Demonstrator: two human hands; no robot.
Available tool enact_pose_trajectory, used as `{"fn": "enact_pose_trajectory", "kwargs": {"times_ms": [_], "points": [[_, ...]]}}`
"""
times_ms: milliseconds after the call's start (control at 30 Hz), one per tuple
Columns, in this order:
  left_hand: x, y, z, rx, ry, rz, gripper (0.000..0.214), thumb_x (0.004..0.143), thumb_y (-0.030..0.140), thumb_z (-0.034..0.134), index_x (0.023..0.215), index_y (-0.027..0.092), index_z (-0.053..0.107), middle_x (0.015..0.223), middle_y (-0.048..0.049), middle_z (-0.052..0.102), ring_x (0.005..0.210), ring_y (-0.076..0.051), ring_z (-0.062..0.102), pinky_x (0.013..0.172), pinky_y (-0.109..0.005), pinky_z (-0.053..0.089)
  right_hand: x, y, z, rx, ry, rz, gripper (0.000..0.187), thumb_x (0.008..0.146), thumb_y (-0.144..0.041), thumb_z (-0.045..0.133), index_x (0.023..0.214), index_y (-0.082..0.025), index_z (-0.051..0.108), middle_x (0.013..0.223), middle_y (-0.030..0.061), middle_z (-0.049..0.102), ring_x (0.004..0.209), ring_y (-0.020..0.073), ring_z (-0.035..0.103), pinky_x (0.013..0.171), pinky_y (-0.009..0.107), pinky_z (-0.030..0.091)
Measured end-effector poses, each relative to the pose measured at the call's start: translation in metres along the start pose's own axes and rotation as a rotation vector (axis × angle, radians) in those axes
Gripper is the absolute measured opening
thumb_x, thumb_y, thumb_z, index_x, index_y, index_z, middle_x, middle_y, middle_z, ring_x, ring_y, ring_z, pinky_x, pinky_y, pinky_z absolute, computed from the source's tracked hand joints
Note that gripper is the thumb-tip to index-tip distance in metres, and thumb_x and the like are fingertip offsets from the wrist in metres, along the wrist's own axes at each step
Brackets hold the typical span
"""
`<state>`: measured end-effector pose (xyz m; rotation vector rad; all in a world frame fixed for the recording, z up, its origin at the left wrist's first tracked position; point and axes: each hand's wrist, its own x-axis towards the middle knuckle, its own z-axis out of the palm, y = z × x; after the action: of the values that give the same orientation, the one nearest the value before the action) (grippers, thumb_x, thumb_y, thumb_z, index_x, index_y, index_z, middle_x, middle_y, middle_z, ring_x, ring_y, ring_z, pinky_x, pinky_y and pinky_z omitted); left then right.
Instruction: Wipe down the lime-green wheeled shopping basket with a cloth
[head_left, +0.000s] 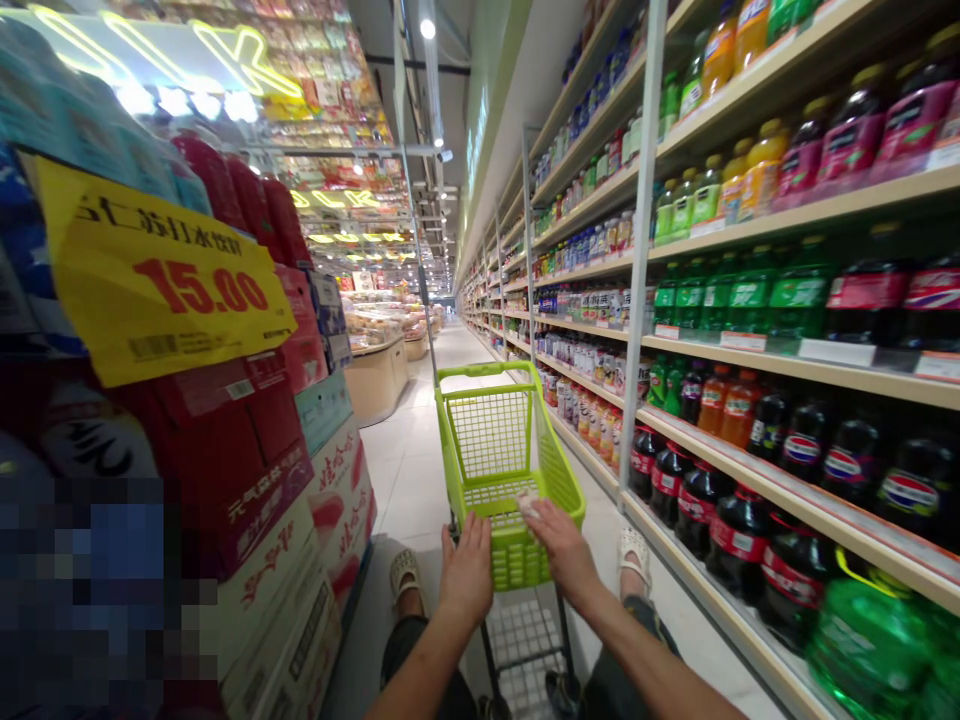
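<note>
A lime-green shopping cart (491, 440) stands in the aisle straight ahead of me, its basket empty. My left hand (466, 572) grips the near rim of the basket at its left corner, fingers curled over the edge. My right hand (561, 548) holds the near rim at the right side, fingers wrapped on it with something pale under the fingertips. Both forearms reach up from the bottom of the view. My sandalled feet (406, 573) show on the floor either side of the cart.
Shelves of bottled drinks (750, 400) line the right side close to the cart. Stacked boxes (300, 480) with a yellow 15.00 price sign (161, 280) crowd the left. The tiled aisle (409, 460) runs ahead past display counters (379, 375).
</note>
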<state>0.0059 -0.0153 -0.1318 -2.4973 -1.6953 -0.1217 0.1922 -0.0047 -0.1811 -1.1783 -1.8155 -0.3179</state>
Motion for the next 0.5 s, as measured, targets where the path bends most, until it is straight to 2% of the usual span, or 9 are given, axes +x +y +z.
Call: {"fn": "enact_pose_trajectory", "kwargs": {"times_ms": [67,133,200,333,400,500], "points": [[0.000,0.000,0.002,0.000,0.005,-0.004,0.062,0.075,0.015,0.030,0.136,0.012,0.025,0.143,-0.0080,0.028,0.134,-0.022,0.014,0.106,-0.054,0.010,-0.001,0.024,-0.016,-0.051,0.072,0.124,0.041,0.075,-0.005,0.040,0.105,-0.022,0.063,0.117,0.0067,0.059,0.118,0.0203,0.045,0.097,0.044,0.039],[0.002,0.000,0.004,0.004,0.013,-0.009,0.063,0.073,0.014,0.030,0.136,0.011,0.024,0.143,-0.0088,0.027,0.134,-0.022,0.014,0.106,-0.054,0.009,-0.005,0.034,-0.023,-0.063,0.102,0.191,0.042,0.075,-0.005,0.040,0.106,-0.022,0.063,0.119,0.0070,0.057,0.119,0.0202,0.044,0.098,0.044,0.038],[0.003,0.001,0.004,0.021,0.005,-0.013,0.063,0.073,0.015,0.031,0.136,0.010,0.023,0.144,-0.0094,0.026,0.134,-0.022,0.013,0.106,-0.055,0.009,-0.008,0.022,-0.016,-0.015,0.058,0.158,0.044,0.074,-0.004,0.040,0.108,-0.021,0.062,0.121,0.0069,0.056,0.120,0.0191,0.043,0.097,0.042,0.039],[0.004,0.001,0.000,0.056,-0.033,-0.004,0.063,0.074,0.015,0.030,0.136,0.012,0.023,0.144,-0.0088,0.025,0.134,-0.023,0.012,0.106,-0.055,0.009,-0.002,-0.018,0.009,0.100,-0.075,-0.036,0.049,0.074,0.000,0.039,0.109,-0.025,0.061,0.122,0.0038,0.055,0.121,0.0166,0.041,0.097,0.038,0.040],[0.004,0.000,-0.002,0.049,-0.046,-0.004,0.063,0.074,0.015,0.030,0.136,0.011,0.023,0.144,-0.0092,0.026,0.134,-0.023,0.012,0.106,-0.055,0.008,0.004,-0.016,0.007,0.070,-0.073,-0.049,0.048,0.073,0.000,0.039,0.108,-0.025,0.061,0.120,0.0039,0.057,0.119,0.0178,0.044,0.097,0.039,0.040],[0.003,0.000,-0.002,0.035,-0.047,-0.012,0.065,0.072,0.015,0.031,0.136,0.010,0.022,0.144,-0.0098,0.025,0.134,-0.023,0.012,0.106,-0.054,0.008,0.005,0.009,-0.009,-0.039,0.010,0.087,0.048,0.072,0.000,0.039,0.109,-0.021,0.062,0.120,0.0071,0.056,0.118,0.0207,0.045,0.096,0.043,0.040]]}}
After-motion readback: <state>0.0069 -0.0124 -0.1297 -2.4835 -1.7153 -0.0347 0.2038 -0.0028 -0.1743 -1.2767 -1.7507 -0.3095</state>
